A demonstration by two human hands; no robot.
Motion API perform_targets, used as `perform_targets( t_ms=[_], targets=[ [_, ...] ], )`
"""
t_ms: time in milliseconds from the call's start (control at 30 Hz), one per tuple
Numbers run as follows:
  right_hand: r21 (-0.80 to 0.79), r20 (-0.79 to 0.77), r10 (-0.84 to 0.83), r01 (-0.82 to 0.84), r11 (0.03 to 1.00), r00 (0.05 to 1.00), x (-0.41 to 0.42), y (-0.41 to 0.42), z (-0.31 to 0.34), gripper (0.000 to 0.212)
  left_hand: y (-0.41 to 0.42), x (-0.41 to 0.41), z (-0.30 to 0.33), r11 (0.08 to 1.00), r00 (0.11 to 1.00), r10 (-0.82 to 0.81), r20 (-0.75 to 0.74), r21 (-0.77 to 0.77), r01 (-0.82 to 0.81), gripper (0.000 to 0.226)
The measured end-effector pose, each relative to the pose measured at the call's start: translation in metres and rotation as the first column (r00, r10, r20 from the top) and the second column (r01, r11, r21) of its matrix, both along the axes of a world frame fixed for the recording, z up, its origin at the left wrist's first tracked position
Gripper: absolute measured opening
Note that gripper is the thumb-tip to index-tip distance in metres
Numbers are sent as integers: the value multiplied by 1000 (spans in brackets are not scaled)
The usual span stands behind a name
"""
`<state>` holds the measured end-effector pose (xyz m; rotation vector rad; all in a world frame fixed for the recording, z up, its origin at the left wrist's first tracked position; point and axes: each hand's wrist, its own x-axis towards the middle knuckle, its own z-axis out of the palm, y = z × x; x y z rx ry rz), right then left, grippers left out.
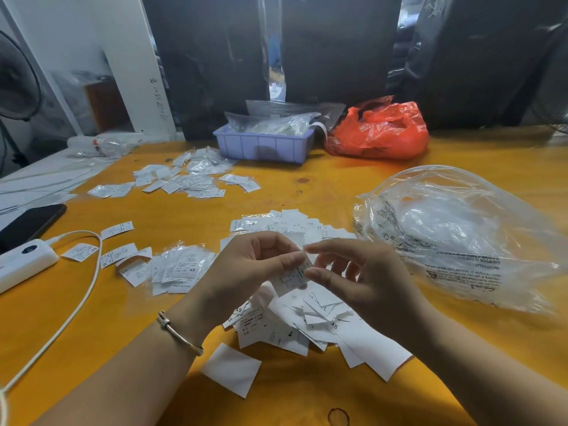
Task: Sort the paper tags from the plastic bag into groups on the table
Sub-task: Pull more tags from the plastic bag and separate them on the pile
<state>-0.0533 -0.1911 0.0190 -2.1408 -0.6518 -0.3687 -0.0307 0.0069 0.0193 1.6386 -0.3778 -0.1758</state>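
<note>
Yellow-orange desk (307, 186) fills the view, backed by dark panels and a white board at its far left corner.

At the left edge lie a black phone (29, 224) and a white power bank (23, 261) whose cable (89, 281) loops toward the near edge. Right of the cable sits a sorted group (175, 269), partly in clear sleeves, with an XS mark showing; a larger far group (187, 179) spreads toward the far edge, just before a lilac tray (264, 146) and a red bag (378, 130).

The left hand (246, 269) has its fingers curled, thumb and forefinger pinching one paper tag (292, 276) above the unsorted pile (307, 318) at the middle of the near edge. The right hand (353, 272) meets the same tag, thumb and forefinger nipping its right end, the other fingers loosely spread.

The clear plastic bag (461, 235) lies crumpled toward the right edge; whether tags remain inside I cannot tell.

Risks, as I judge them: two thin tags may cling together and be laid down as one, spoiling a group. Small print could be misread, sending a size to the wrong heap. The pile crowds the sorted group, so a sweep of a forearm might merge them, and a snagged cable could drag loose tags off the desk.
</note>
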Motion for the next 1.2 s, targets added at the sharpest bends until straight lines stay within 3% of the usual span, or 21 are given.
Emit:
perform_targets(
  t_ms=[133, 300, 833, 933, 1033, 1133, 1200],
  targets=[
    [175, -127, 45, -23, 984, 991, 2, -2, 0, 37, 1, 0, 0, 1000, 1000, 4, 0, 4, -4, 23],
    [297, -155, 63, -15, 955, 986, 3, -3, 1, 32, 3, 1, 0, 995, 999, -44, -15, 85, 45, 16],
    [293, -202, 86, -23, 956, 976, 6, -5, -4, 18, 15, 8, 0, 972, 994, -60, 96, 233, 36, 9],
    [291, -210, 51, 13, 957, 976, 8, -8, -3, 18, 27, 14, 3, 973, 997, 38, 71, 226, -53, 9],
    [257, -248, 30, 36, 966, 968, 11, -13, -4, 16, 51, 28, 3, 929, 967, 248, 50, 272, -252, 10],
    [227, -263, 15, 46, 973, 965, 13, -16, -4, 16, 80, 41, -3, 781, 855, 501, 131, 356, -513, 11],
    [215, -253, 6, 50, 975, 967, 14, -15, -4, 16, 97, 47, -8, 692, 801, 575, 163, 425, -583, 14]
  ],
)
